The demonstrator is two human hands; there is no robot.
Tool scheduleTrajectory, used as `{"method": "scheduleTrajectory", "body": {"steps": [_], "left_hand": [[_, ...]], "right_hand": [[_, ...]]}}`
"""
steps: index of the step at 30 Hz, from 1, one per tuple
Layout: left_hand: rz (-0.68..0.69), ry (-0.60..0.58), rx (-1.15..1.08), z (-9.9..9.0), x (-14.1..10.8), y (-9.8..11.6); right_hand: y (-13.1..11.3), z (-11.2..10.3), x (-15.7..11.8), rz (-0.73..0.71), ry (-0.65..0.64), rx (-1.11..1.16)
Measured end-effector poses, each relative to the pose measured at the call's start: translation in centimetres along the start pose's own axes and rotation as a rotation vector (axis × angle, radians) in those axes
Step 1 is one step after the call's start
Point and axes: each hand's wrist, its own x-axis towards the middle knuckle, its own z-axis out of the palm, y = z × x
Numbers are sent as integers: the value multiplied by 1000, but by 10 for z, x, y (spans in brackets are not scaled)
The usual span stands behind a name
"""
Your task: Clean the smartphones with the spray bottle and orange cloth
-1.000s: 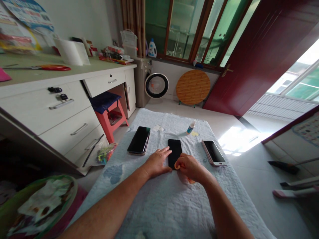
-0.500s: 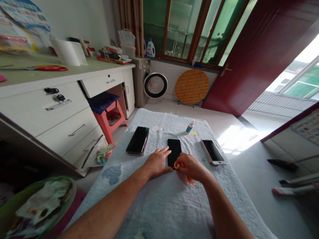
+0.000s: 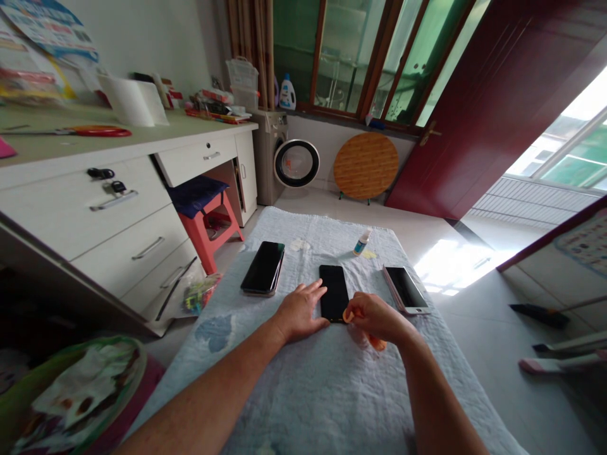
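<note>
A black phone (image 3: pixel 334 292) lies flat on the cloth-covered table (image 3: pixel 303 392). My left hand (image 3: pixel 301 311) rests at its left edge, fingers spread, fingertips touching the phone. My right hand (image 3: pixel 375 316) is closed on an orange cloth (image 3: pixel 378 343) at the phone's lower right corner; part of the cloth hangs below the hand. To the left, another dark phone (image 3: pixel 263 268) lies on top of something thin. On the right, a white phone (image 3: pixel 406 289) leans over a pinkish case or second phone. A small spray bottle (image 3: pixel 361 242) stands behind the black phone.
At the left are a white desk (image 3: pixel 128 148) with drawers, a red stool (image 3: pixel 208 221) and a bin (image 3: pixel 137 379) holding waste. Beyond the table stand a washing machine (image 3: pixel 271 148) with its door open and a round wooden board (image 3: pixel 366 165).
My right hand has moved a little to the right with the orange cloth, from the phone's lower middle to its lower right corner. My left hand has hardly moved.
</note>
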Motion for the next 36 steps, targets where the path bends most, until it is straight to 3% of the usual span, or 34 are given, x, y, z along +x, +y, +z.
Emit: {"method": "scheduleTrajectory", "body": {"steps": [10, 23, 36], "left_hand": [[-30, -29, 12, -8, 0, 7], [-16, -33, -17, -9, 0, 5], [-20, 40, -37, -3, 1, 0]], "right_hand": [[10, -10, -4, 58, 8, -125], [16, -3, -3, 12, 114, 96], [17, 0, 0, 27, 167, 145]]}}
